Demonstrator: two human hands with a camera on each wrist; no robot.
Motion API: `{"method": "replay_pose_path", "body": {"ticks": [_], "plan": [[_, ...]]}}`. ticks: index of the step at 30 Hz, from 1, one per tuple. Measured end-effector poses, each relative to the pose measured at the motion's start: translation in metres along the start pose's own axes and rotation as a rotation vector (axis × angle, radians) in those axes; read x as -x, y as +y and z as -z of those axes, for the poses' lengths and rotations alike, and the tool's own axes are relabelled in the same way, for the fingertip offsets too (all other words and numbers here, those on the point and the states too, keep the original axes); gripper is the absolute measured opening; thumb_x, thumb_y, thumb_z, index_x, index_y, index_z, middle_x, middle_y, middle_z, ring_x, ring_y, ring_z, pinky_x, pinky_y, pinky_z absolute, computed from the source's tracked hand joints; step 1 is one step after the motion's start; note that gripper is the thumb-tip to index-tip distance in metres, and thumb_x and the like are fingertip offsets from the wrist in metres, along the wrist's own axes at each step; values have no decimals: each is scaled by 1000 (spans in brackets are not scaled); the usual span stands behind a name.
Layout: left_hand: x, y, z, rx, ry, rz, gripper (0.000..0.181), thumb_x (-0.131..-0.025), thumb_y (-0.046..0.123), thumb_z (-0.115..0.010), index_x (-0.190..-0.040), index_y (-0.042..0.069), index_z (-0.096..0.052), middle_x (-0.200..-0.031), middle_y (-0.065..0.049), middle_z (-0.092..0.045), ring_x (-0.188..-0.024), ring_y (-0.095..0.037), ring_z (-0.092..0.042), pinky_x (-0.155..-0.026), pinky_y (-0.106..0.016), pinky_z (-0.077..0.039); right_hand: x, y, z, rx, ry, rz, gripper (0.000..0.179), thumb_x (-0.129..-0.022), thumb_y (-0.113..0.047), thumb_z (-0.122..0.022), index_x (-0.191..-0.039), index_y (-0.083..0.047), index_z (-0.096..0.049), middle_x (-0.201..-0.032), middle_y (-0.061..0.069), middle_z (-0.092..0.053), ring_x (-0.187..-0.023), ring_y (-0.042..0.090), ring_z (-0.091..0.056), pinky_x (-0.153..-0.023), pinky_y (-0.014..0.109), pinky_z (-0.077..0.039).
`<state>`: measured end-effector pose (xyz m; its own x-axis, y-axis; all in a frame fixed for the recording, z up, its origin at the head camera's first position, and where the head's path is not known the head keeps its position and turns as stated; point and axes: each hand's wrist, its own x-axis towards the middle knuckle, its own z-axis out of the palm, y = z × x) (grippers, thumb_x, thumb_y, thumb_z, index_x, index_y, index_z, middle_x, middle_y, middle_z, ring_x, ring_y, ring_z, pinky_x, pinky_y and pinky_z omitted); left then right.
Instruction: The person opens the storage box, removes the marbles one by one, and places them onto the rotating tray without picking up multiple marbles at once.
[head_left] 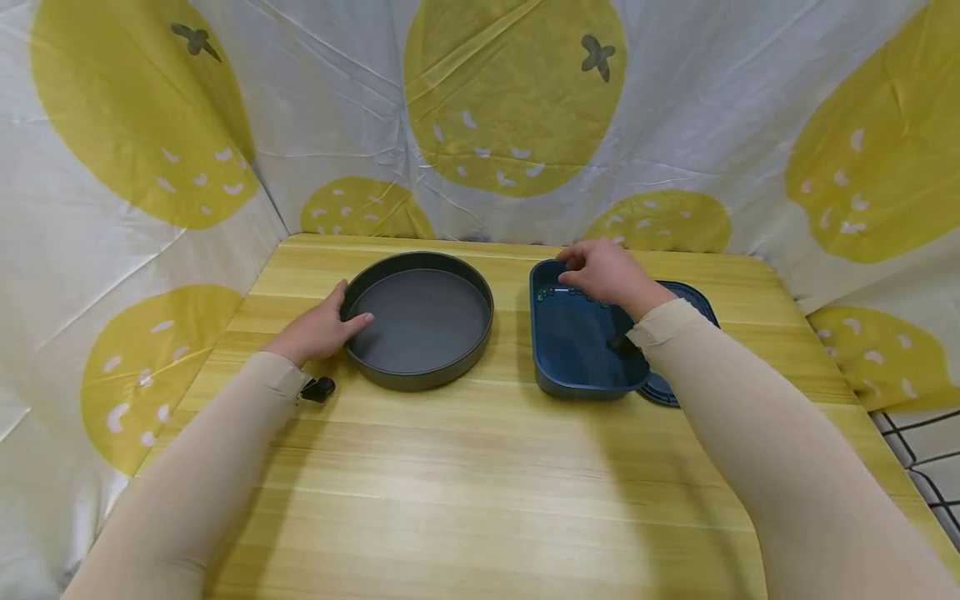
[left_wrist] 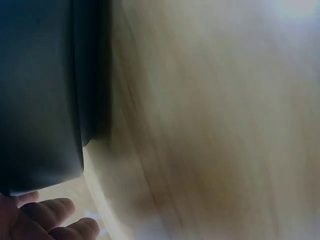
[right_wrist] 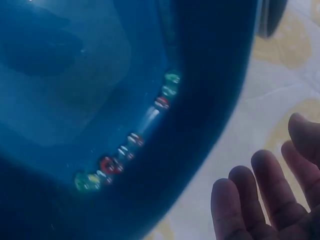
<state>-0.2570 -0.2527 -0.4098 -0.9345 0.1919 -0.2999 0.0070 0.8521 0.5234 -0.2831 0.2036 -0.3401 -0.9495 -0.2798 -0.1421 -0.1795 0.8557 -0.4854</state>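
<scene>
A round dark grey pan [head_left: 420,321] sits on the left of the table. My left hand [head_left: 321,327] holds it by its left rim, thumb over the edge and fingers along the outer wall; those fingers show below the pan in the left wrist view. To the right is a deep blue rectangular box [head_left: 581,346]. Small shiny green, red and clear beads [right_wrist: 111,165] lie in a row along the foot of its wall. Over the box's far right rim hovers my right hand [head_left: 606,271], its fingers loosely bent with nothing between them.
A dark blue lid [head_left: 693,298] lies beside the box, partly covered by my right forearm. The wooden table [head_left: 450,500] ends at a hanging cloth [head_left: 345,100] with yellow fruit prints at the back and sides. A black wire grid [head_left: 922,458] stands at the right edge.
</scene>
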Motion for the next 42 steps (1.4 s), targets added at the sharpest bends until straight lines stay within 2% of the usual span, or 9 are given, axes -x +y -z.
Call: {"method": "replay_pose_path", "body": {"ticks": [4, 8, 18, 29, 36, 42], "plan": [[-1, -2, -3, 14, -4, -6, 100, -107, 62, -46, -168, 12, 15, -175, -26, -4, -159, -50, -20, -128, -65, -20, -14, 4, -12, 34, -24, 8, 41, -105, -17, -66, -144, -5, -64, -131, 23, -69, -115, 38, -67, -96, 52, -55], [0, -5, -6, 22, -11, -10, 99, -107, 63, -44, -168, 15, 18, -175, -27, -5, -157, -52, -24, -126, -65, -22, -25, 9, -24, 50, -60, 4, 38, -104, -14, -67, -141, -4, -66, -130, 23, -70, -119, 39, -67, -100, 53, -55], [2, -3, -8, 8, -22, -4, 101, -107, 65, -44, -167, 17, 21, -172, -32, -13, -153, -53, -32, -125, -65, -27, -46, 22, -44, 107, -159, -31, 42, -106, -12, -62, -147, -2, -60, -147, 21, -62, -133, 40, -60, -111, 53, -49], [4, -2, -9, 0, -24, 2, 101, -107, 64, -45, -168, 14, 20, -172, -31, -13, -152, -53, -34, -124, -65, -29, -56, 29, -59, 154, -168, -19, 43, -102, -11, -66, -145, -3, -63, -148, 20, -62, -139, 41, -55, -117, 54, -45], [2, -3, -9, -13, -23, 5, 101, -107, 63, -45, -168, 15, 19, -171, -32, -18, -151, -53, -37, -123, -65, -31, -56, 31, -67, 127, -144, -44, 38, -103, -10, -66, -140, -4, -68, -143, 19, -66, -134, 41, -59, -113, 54, -48], [3, 0, -7, -11, -29, 15, 100, -107, 62, -45, -168, 14, 20, -171, -32, -17, -153, -53, -34, -124, -65, -29, -55, 31, -71, 133, -127, -24, 33, -103, -13, -67, -135, -4, -71, -140, 19, -68, -133, 40, -60, -114, 53, -48]]}}
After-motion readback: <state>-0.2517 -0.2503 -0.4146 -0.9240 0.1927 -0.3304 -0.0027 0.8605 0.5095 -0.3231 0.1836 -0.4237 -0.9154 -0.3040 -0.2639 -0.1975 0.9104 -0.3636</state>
